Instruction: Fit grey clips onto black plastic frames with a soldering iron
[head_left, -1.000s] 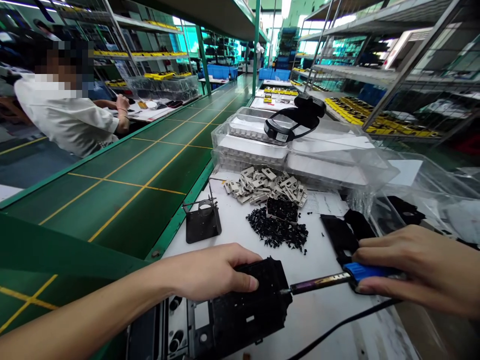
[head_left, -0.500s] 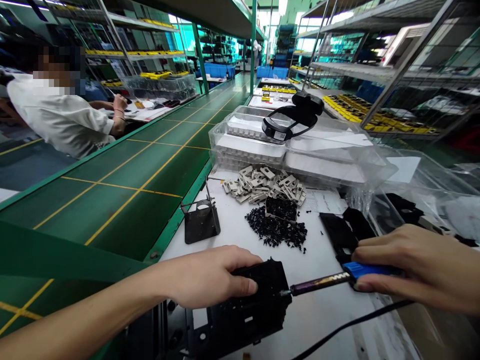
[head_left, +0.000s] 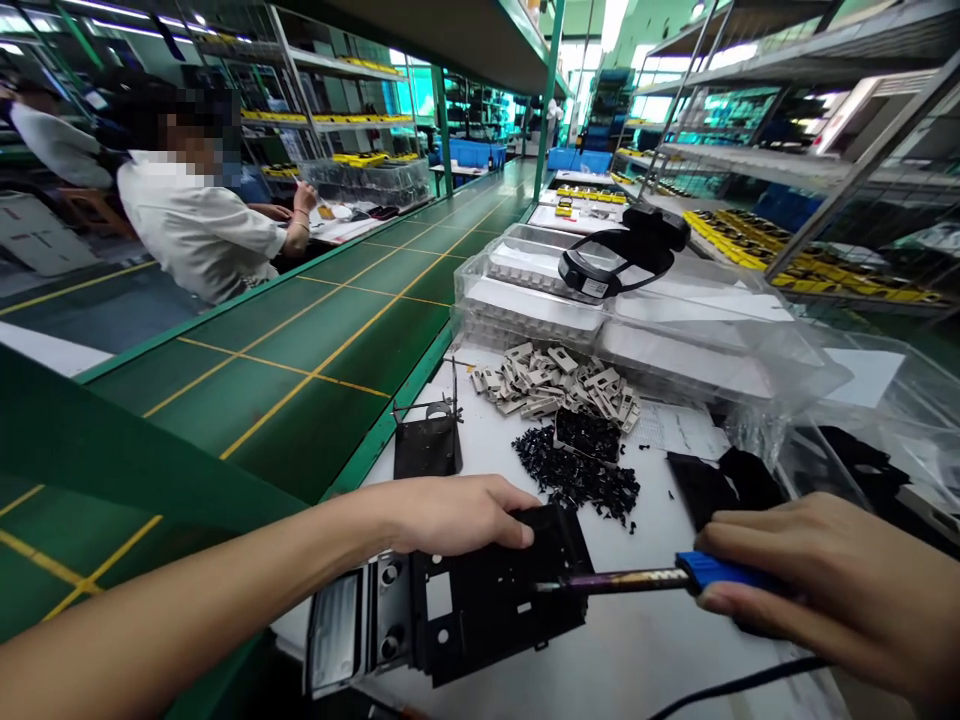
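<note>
My left hand (head_left: 465,515) grips the upper edge of a black plastic housing (head_left: 487,610), thumb on its flat face. The housing has square cutouts and small holes; at its left end are a clear window and two round openings. In my right hand (head_left: 810,590) is a soldering iron (head_left: 622,581), fingers wrapped around its blue handle. Its tip lies over the face of the housing, right of the middle; whether it touches I cannot tell. Beyond the housing lies a heap of small black parts (head_left: 570,465), with a pile of pale grey plastic pieces (head_left: 555,380) behind it.
A dark metal stand (head_left: 427,445) is at the left of the white table. Clear plastic trays (head_left: 675,340) carry a black head strap (head_left: 619,255). The green conveyor (head_left: 300,350) runs along the left, where a co-worker (head_left: 202,220) sits. The iron's cable (head_left: 735,690) trails at lower right.
The soldering iron's tip has gone from the housing's right edge further in over its face. The housing has turned, showing more of its left end. The whole view has shifted.
</note>
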